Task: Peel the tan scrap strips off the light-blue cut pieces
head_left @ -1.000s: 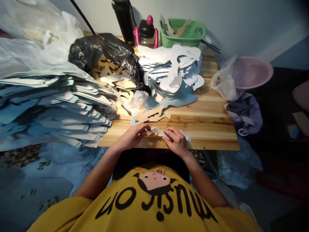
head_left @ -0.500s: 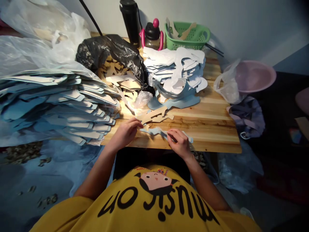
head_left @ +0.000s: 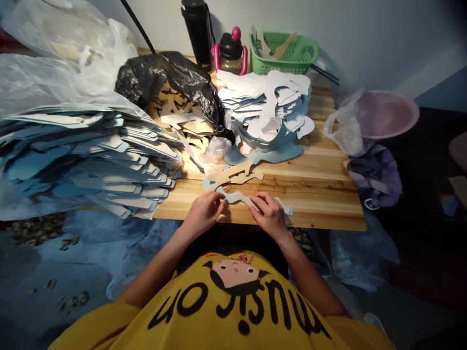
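Well, a wavy pale-blue cutout (head_left: 237,197) sits pinched in both hands' curled fingers (head_left: 260,206).

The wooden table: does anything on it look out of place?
Yes: the black plastic bag at the back lies slumped open, and tan card cut-outs spill out of it onto the wooden table, looking loose and untidy.

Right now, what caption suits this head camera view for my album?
Left hand and right hand hold a blue cutout on a wooden table.
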Demonstrator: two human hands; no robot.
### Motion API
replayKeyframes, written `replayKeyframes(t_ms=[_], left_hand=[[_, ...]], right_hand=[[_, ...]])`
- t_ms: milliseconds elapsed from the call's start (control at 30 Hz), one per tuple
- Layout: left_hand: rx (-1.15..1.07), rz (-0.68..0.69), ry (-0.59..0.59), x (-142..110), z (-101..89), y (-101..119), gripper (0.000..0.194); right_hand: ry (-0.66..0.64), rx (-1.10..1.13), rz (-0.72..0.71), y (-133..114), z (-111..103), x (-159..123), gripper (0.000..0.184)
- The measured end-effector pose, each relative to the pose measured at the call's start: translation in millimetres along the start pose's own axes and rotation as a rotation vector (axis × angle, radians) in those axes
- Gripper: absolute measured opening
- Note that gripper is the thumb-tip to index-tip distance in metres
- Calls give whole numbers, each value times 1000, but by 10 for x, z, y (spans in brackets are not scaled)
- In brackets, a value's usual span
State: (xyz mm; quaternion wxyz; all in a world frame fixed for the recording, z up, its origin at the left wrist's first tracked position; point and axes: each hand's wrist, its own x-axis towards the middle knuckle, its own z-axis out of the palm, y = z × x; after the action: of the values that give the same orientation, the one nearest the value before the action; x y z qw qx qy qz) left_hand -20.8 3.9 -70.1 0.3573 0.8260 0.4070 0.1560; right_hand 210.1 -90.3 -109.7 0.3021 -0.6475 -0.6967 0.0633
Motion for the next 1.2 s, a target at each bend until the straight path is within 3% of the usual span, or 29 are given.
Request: replayKeyframes(t_ms=[67, 167, 467, 733, 933, 1000, 1100, 1200], left_hand=[[4, -6, 63, 71, 125, 41, 19], [-24, -14, 63, 188, 225, 62, 18], [-139, -129, 61, 353, 294, 23, 21], [28, -221, 79, 368, 322, 142, 14], [221, -202, 102, 379, 326, 170, 11], [187, -177, 155, 332, 323, 222, 13], [-69, -66, 220, 188, 359, 467, 16], [-385, 177, 41, 66, 445, 798, 11]], right_hand=[[4, -4, 0, -1, 2, -1, 25], [5, -2, 0, 4, 7, -6, 25], [12, 2, -6, 6, 10, -5, 25], [-36, -71, -46, -15, -5, 4, 34], [-129, -125, -65, -31, -32, 8, 45], [-126, -34, -34, -100, -111, 0, 41], [-47, 320, 86, -278, -268, -45, 39], [-92, 697, 198, -381, -413, -183, 59]])
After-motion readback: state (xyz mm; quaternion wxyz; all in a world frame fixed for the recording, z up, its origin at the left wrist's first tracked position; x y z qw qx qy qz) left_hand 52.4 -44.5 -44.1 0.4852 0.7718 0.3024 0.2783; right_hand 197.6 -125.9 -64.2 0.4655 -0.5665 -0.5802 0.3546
